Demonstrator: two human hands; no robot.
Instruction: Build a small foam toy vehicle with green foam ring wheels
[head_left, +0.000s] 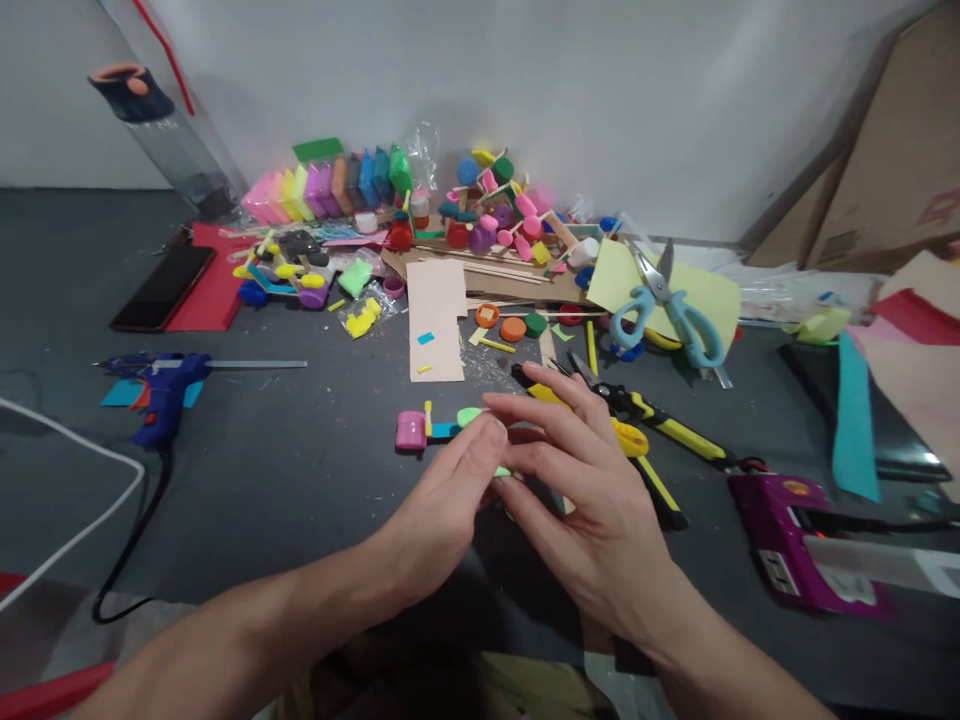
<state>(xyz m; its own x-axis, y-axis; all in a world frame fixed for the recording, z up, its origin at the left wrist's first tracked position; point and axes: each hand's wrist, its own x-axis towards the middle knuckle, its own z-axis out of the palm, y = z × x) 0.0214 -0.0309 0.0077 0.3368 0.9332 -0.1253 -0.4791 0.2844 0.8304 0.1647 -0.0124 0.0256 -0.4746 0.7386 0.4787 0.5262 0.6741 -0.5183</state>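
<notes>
My two hands meet over the middle of the dark table. My left hand [442, 500] pinches a small light-green foam piece [501, 471] between thumb and fingers. My right hand [577, 490] lies beside it with fingers stretched toward the same piece, touching it. Just beyond the fingertips sits a small craft assembly: a pink block [411, 430], a yellow stick, a blue strip and a green oval [469, 416]. Yellow-handled cutters [652, 425] lie partly under my right hand.
A blue glue gun [161, 385] lies at left with its cord. Blue scissors [664, 305] rest on yellow paper. Clay packs [330, 185], bottle caps, sticks, a phone [161, 288], a beige card [436, 320] and a purple device [787, 535] crowd the table.
</notes>
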